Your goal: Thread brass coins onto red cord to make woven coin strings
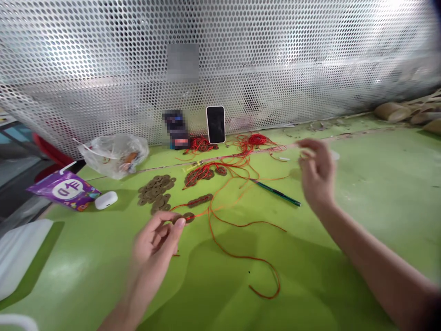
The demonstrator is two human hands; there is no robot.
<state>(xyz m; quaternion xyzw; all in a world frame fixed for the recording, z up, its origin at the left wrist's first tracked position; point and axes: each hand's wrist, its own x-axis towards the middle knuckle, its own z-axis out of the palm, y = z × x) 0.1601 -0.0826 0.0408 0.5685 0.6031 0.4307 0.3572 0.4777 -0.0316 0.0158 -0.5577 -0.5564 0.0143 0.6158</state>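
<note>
Between the thumb and fingers of my left hand are round brown coins with holes, threaded on red cord. From them the red cord runs right and curls toward me on the green table. My right hand is raised at the right, thumb and fingers drawn together and slightly blurred; whatever they pinch, if anything, is too fine to make out. Just beyond my left hand lies a strung row of coins. A heap of loose coins sits to its left, and corded coins lie behind it.
A green pen lies left of my right hand. Farther back are tangled red cords and an upright phone near the perforated metal screen. At left are a plastic bag, a purple packet and a white case.
</note>
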